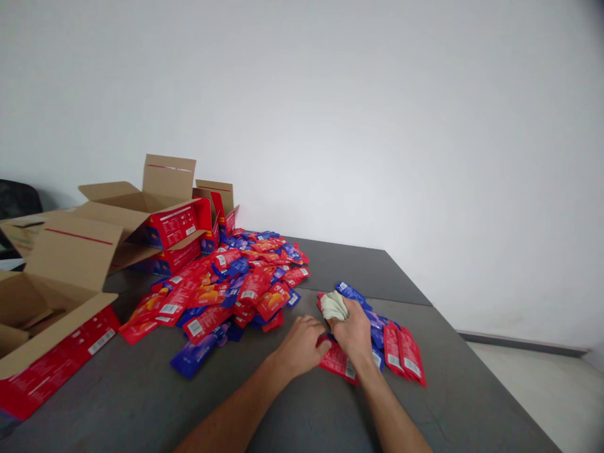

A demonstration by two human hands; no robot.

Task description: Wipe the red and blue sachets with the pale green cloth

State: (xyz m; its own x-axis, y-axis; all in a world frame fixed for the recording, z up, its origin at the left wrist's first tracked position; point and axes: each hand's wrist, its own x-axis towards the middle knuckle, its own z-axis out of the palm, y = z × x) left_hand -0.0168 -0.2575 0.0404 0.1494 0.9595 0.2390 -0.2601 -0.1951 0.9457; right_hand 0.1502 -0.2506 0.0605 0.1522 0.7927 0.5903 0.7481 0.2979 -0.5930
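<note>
My right hand [353,330] is closed around a crumpled pale cloth [334,306], holding it over a red pouch [337,363] on the dark table. Beside it, at the pouch's left end, is my left hand [302,345]. Its fingers are bent, with the thumb apart from them and close to the pouch; whether it touches is hard to see. Just right of my right hand lies a row of blue pouches [376,327], partly hidden by that hand. Two red pouches [409,355] overlap at the row's near right end.
A large heap of red and blue pouches [252,286] spreads left of my hands. One blue pouch [191,358] lies at its near edge. Open cardboard boxes [163,223] stand at the left, one box [61,349] nearest me. A white wall [353,126] rises behind the grey table [453,377].
</note>
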